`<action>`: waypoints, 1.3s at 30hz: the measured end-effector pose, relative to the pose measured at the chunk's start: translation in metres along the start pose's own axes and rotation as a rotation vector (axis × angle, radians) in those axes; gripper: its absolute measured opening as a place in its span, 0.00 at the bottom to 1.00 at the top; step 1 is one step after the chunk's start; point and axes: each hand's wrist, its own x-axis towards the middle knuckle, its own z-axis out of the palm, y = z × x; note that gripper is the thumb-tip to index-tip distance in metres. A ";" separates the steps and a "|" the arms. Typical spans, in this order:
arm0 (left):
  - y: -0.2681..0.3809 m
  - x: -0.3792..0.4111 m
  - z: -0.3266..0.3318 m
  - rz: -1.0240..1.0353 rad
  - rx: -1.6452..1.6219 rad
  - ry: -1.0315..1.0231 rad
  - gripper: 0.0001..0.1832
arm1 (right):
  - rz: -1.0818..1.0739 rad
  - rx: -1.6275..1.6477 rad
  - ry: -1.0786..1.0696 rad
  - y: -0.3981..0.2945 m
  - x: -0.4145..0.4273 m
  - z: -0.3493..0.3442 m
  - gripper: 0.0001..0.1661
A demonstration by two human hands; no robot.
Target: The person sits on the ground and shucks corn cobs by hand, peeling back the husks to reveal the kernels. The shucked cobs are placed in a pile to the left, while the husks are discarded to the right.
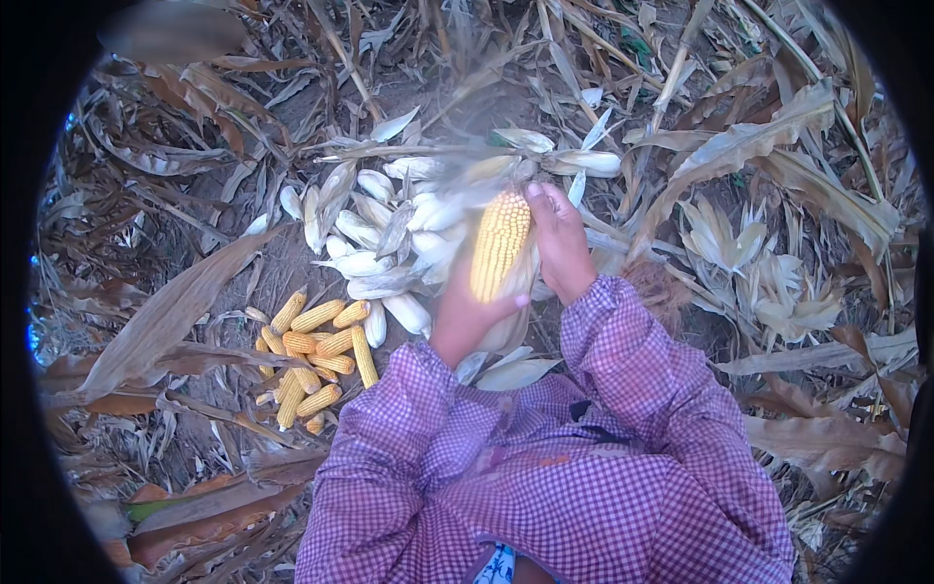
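Note:
A yellow ear of corn [500, 244], its kernels bared and pale husk still hanging along its lower right side, is held up in front of me. My left hand [471, 303] grips it around the lower part, the thumb across the base. At the tip, my right hand [558, 237] pinches husk or silk between thumb and fingers. Behind the ear lies a heap of corn ears in whitish husks [357, 230]. To the left of my left hand, a pile of husked yellow ears [317, 354] rests on the soil.
Dry corn stalks [675, 73] and long brown leaves [175, 314] surround the spot. Peeled husks [730, 237] lie at the right, and more loose husks [514, 372] lie close before my lap. A blurred spot covers the upper left corner.

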 end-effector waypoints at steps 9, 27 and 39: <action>-0.009 -0.004 0.018 -0.262 -0.532 0.074 0.26 | 0.129 0.341 0.278 0.008 0.006 -0.004 0.11; -0.023 0.026 -0.120 -0.022 -1.208 0.648 0.34 | 0.271 0.123 -0.172 -0.015 -0.022 -0.010 0.15; -0.004 0.023 -0.114 0.136 -0.751 0.609 0.22 | 0.239 -1.176 0.174 -0.079 0.018 -0.235 0.17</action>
